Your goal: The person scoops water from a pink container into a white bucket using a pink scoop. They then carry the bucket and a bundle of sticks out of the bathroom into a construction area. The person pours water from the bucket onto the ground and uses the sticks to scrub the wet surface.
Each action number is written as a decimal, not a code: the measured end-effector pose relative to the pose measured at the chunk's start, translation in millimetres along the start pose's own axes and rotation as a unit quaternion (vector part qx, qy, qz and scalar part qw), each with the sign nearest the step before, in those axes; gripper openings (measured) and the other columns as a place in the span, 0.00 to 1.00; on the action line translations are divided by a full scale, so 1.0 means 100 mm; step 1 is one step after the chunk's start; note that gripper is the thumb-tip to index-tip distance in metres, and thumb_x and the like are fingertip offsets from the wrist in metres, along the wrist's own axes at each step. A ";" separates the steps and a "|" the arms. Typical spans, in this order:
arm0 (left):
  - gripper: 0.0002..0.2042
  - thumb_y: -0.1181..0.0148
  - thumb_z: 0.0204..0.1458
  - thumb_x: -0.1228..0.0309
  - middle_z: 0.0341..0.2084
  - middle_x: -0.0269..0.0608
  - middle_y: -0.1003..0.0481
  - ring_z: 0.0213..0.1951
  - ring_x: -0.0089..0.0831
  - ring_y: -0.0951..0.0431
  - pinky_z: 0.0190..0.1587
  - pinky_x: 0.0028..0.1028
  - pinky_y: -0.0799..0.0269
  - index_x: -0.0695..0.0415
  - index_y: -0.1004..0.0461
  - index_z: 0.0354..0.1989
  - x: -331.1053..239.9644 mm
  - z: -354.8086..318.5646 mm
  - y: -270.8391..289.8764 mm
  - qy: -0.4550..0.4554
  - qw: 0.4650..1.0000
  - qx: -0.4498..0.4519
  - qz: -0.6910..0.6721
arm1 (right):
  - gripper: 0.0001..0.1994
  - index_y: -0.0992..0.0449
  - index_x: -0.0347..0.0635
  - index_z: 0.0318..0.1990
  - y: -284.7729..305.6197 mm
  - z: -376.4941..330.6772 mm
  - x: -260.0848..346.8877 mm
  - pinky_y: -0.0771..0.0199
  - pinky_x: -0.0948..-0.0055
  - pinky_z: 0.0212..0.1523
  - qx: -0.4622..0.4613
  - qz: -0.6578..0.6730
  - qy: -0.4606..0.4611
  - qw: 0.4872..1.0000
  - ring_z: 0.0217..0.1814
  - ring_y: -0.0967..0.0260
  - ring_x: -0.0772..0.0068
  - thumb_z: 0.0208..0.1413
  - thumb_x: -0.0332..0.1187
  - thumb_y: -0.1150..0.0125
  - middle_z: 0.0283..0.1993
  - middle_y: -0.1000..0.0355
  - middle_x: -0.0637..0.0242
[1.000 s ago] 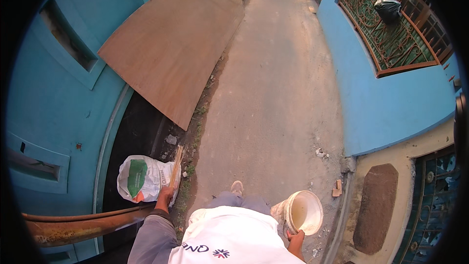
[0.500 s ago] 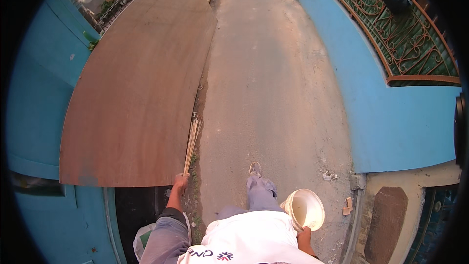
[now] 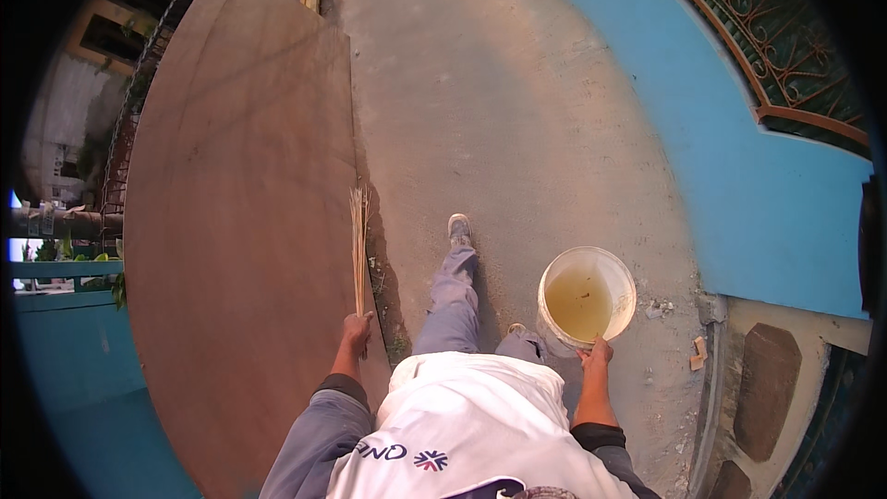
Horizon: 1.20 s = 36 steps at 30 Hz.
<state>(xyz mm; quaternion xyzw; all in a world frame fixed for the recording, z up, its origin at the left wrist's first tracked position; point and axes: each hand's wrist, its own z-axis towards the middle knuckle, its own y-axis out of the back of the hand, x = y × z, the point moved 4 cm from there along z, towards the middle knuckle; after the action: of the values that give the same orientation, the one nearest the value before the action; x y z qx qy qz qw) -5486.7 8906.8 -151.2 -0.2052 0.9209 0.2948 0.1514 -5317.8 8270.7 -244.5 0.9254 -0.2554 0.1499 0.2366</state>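
Note:
In my left hand [image 3: 357,331] is a stick broom [image 3: 358,249], a bundle of thin pale sticks. The fingers wrap its lower end, and the sticks point forward along the brown board's edge. My right hand [image 3: 596,351] grips the near rim of a white bucket [image 3: 623,283]. Cloudy yellowish liquid [image 3: 575,305] lies inside it, with a small dark bit in the liquid. The bucket hangs ahead and to the right of my body, above the lane.
A large brown board [image 3: 249,222] stretches along the left side. The grey lane [image 3: 499,102] runs ahead between it and a blue wall [image 3: 674,102] topped by an ornate metal fence [image 3: 785,46]. Brick pieces [image 3: 698,353] lie by the right edge.
The bucket has come forward, and its liquid now shows. My left hand and the broom have also moved forward. A second foot appears, and the view has shifted along the lane.

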 end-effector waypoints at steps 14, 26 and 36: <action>0.14 0.45 0.58 0.59 0.16 0.30 0.37 0.14 0.23 0.38 0.16 0.29 0.40 0.56 0.35 0.28 -2.06 2.15 -0.42 -0.047 0.996 0.051 0.062 | 0.23 0.41 0.35 0.54 -3.82 -1.01 0.89 0.23 0.51 0.39 0.052 -0.102 0.036 0.993 0.39 0.28 0.52 0.50 0.29 0.44 0.47 0.32 0.47; 0.18 0.32 0.50 0.63 0.26 0.36 0.30 0.25 0.25 0.27 0.25 0.24 0.27 0.60 0.37 0.34 -3.09 2.64 -2.12 0.034 0.983 0.054 -0.172 | 0.26 0.48 0.39 0.55 -6.29 -0.94 1.00 0.23 0.50 0.42 0.188 -0.191 0.071 0.961 0.45 0.29 0.53 0.49 0.25 0.45 0.53 0.39 0.47; 0.29 0.30 0.47 0.64 0.44 0.56 0.28 0.37 0.43 0.22 0.36 0.36 0.22 0.71 0.36 0.50 -3.12 3.30 -3.34 0.121 0.920 -0.022 -0.372 | 0.27 0.47 0.38 0.53 -6.79 -0.40 1.02 0.22 0.57 0.42 0.192 -0.288 0.082 0.935 0.45 0.30 0.55 0.43 0.22 0.46 0.51 0.38 0.49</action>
<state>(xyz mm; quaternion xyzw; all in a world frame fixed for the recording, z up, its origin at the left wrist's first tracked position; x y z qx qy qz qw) -5006.5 8948.6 -444.6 -0.5700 0.7830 0.2101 0.1333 -4870.9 8764.5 -415.2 0.9715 0.0760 0.1972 0.1075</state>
